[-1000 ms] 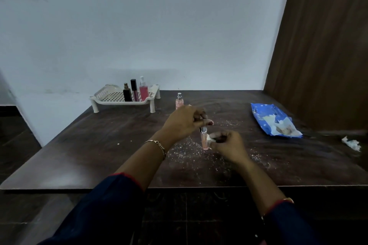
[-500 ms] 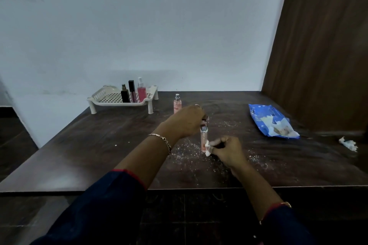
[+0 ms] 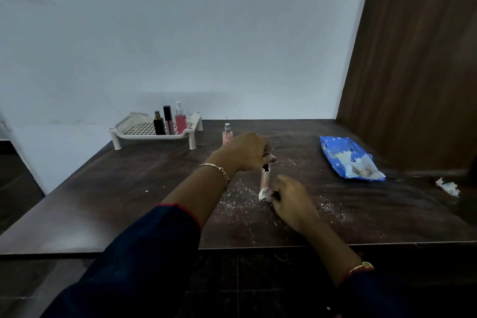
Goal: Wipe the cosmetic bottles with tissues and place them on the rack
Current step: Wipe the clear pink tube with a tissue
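My left hand grips the dark cap of a slim pink tube that stands upright on the dark table. My right hand pinches a small white tissue wad against the tube's base. A white slotted rack stands at the back left. It holds a black bottle, a dark-capped lip gloss and a pink spray bottle. A small pink perfume bottle stands on the table right of the rack.
A blue tissue pack lies open at the right. A crumpled used tissue sits near the far right edge. White crumbs dot the table around my hands. A brown wooden panel rises at the right.
My right hand has slid the tissue down the tube from near its top to its base. My left hand keeps its hold on the cap.
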Motion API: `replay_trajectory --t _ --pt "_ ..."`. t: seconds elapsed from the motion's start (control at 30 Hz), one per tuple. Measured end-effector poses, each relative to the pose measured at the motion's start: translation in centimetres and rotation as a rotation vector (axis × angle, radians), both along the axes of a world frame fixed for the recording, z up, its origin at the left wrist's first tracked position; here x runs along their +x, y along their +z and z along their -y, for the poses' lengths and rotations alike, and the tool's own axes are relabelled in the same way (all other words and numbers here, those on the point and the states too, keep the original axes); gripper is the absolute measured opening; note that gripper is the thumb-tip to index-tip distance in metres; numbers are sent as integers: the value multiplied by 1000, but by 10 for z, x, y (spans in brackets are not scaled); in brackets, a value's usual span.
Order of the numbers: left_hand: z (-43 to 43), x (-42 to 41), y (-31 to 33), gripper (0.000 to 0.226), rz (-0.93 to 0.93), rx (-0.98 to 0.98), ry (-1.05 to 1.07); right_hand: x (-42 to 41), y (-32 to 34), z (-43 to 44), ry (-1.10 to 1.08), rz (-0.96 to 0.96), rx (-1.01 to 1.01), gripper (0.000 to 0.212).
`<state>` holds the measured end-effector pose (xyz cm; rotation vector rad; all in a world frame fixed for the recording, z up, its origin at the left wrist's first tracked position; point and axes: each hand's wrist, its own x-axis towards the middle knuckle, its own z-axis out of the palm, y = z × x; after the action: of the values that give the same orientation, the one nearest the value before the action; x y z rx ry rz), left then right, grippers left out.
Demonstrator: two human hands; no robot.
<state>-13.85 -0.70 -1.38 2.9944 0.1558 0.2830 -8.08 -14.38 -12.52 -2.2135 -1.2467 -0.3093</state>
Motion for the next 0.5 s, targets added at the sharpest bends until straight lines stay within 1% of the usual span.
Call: replay_trajectory --t 0.13,0.23,0.3,0.37,0.4,0.43,0.5 --pt "3 1 2 30 0 79 45 -9 16 0 17 176 108 12" --pt "5 2 3 32 -4 112 67 -12 17 0 5 307 85 20" --pt "6 2 5 31 0 132 76 -14 16 1 -10 350 34 16" --pt "7 3 5 33 -2 144 75 -17 13 1 -2 333 -62 25" --pt "7 3 5 34 -8 145 74 -17 10 0 14 291 -107 25" --pt "7 3 5 34 -20 144 73 -14 7 1 27 250 -119 23" --pt "5 1 5 34 -43 138 73 -7 4 3 7 168 -72 16"
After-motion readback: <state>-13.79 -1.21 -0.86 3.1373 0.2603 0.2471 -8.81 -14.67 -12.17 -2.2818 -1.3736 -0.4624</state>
